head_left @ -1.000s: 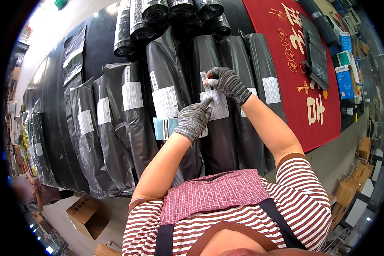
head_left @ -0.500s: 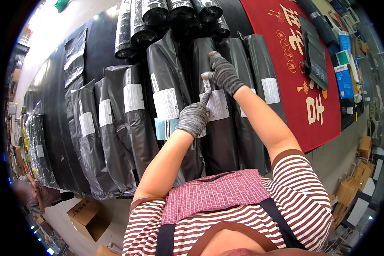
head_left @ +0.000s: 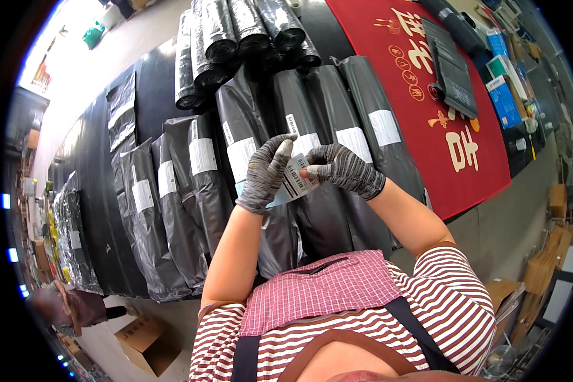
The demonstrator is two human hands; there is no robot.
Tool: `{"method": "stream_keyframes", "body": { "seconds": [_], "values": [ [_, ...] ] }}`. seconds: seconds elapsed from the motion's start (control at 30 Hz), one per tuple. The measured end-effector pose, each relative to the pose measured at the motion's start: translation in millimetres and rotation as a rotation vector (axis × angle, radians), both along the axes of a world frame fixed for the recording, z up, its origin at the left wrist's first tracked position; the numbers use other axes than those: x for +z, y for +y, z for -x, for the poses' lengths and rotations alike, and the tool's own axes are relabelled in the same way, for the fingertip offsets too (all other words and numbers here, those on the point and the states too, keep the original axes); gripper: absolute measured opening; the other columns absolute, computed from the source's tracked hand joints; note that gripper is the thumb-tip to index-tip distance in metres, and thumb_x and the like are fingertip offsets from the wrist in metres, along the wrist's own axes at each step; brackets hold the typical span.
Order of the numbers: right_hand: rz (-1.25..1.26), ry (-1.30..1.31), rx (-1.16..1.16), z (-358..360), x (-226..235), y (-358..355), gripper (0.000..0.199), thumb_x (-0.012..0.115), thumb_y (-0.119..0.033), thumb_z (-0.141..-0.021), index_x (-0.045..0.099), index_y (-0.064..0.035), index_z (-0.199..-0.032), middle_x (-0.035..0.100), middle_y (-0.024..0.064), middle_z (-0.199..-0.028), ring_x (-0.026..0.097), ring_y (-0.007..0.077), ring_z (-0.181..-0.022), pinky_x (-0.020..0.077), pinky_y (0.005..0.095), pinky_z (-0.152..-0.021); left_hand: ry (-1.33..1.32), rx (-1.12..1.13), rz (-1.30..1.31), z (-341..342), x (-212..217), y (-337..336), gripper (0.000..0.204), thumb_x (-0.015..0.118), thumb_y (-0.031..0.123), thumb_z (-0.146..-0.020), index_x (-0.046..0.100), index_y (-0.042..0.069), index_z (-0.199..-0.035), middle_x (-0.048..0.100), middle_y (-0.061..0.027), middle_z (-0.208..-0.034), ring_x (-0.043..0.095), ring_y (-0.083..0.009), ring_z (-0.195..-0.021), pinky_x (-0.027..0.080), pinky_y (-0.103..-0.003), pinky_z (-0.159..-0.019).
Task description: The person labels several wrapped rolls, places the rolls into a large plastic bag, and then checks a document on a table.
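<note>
Both my hands wear grey knit gloves with some fingertips bare. My left hand (head_left: 265, 175) grips a strip of barcode labels (head_left: 295, 184) on pale blue backing, thumb and forefinger pressed together at its upper end. The thumb and forefinger of my right hand (head_left: 349, 169) pinch the strip's right edge. Just under my hands lies a row of long dark grey plastic mailer packages (head_left: 328, 210). Each carries a white shipping label, such as the label (head_left: 354, 144) beyond my right hand. A narrow barcode sticker (head_left: 291, 123) sits on the package beyond my left hand.
Black film-wrapped rolls (head_left: 248, 32) are stacked at the table's far side. A red mat (head_left: 420, 127) with a folded dark package (head_left: 453, 73) lies to the right, near blue boxes (head_left: 503, 102). An open carton (head_left: 148, 344) stands on the floor, left, near another person (head_left: 76, 307).
My hands have drawn back off the package and come together over the label strip. A narrow barcode sticker now shows on the package where my right hand was. The view has shifted slightly.
</note>
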State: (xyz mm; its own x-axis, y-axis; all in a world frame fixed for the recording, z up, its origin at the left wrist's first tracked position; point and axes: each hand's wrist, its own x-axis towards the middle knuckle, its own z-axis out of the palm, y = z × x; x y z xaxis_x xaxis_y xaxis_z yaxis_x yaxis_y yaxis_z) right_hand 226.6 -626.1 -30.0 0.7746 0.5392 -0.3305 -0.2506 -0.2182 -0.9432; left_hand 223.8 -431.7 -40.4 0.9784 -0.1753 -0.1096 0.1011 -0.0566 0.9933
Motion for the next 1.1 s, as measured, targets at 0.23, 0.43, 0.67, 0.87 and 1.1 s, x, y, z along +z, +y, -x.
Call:
{"method": "stream_keyframes", "body": {
  "seconds": [0.23, 0.43, 0.67, 0.87, 1.1],
  "values": [
    [-0.046, -0.049, -0.042, 22, -7, -28, 0.027, 0.069, -0.021, -0.080, 0.065, -0.0004, -0.097, 0.063, 0.0014, -0.079, 0.057, 0.0075, -0.075, 0.0476, 0.0244, -0.070, 0.002, -0.310, -0.177, 13, 30, -13, 0.024, 0.064, 0.012, -0.082, 0.063, 0.000, -0.103, 0.064, -0.0050, -0.089, 0.057, -0.0119, -0.085, 0.046, -0.027, -0.080],
    [-0.024, -0.281, -0.167, 34, -1, -48, 0.029, 0.069, -0.017, -0.079, 0.065, 0.0020, -0.101, 0.068, 0.0096, -0.091, 0.062, 0.0121, -0.086, 0.0483, 0.0270, -0.080, -0.043, -0.242, -0.290, 17, 23, -38, 0.010, 0.063, 0.010, -0.082, 0.064, 0.000, -0.085, 0.062, -0.0043, -0.076, 0.055, -0.0107, -0.072, 0.047, -0.027, -0.070],
    [0.042, -0.295, -0.288, 30, -13, -65, 0.023, 0.072, -0.018, -0.077, 0.067, -0.0002, -0.091, 0.068, 0.0089, -0.082, 0.063, 0.0119, -0.079, 0.0496, 0.0269, -0.075, -0.115, -0.115, -0.454, 11, 7, -65, 0.025, 0.073, 0.021, -0.077, 0.059, 0.000, -0.072, 0.057, -0.0071, -0.063, 0.051, -0.0121, -0.060, 0.045, -0.030, -0.057],
    [0.037, -0.231, -0.385, 18, -33, -78, 0.022, 0.071, -0.019, -0.077, 0.068, -0.0008, -0.090, 0.068, 0.0090, -0.077, 0.063, 0.0131, -0.073, 0.0496, 0.0276, -0.071, -0.077, -0.035, -0.623, -1, -11, -86, 0.042, 0.074, 0.035, -0.075, 0.053, 0.002, -0.062, 0.051, -0.0138, -0.054, 0.048, -0.0248, -0.050, 0.044, -0.035, -0.052],
    [-0.002, -0.079, -0.384, -2, -48, -94, 0.025, 0.074, -0.023, -0.076, 0.068, -0.0018, -0.088, 0.066, 0.0046, -0.073, 0.059, 0.0094, -0.070, 0.0473, 0.0261, -0.068, 0.091, -0.145, -0.068, -17, -28, -91, 0.029, 0.069, 0.025, -0.082, 0.062, -0.001, -0.095, 0.060, -0.0038, -0.087, 0.053, -0.0110, -0.080, 0.046, -0.027, -0.075]
  ]
}}
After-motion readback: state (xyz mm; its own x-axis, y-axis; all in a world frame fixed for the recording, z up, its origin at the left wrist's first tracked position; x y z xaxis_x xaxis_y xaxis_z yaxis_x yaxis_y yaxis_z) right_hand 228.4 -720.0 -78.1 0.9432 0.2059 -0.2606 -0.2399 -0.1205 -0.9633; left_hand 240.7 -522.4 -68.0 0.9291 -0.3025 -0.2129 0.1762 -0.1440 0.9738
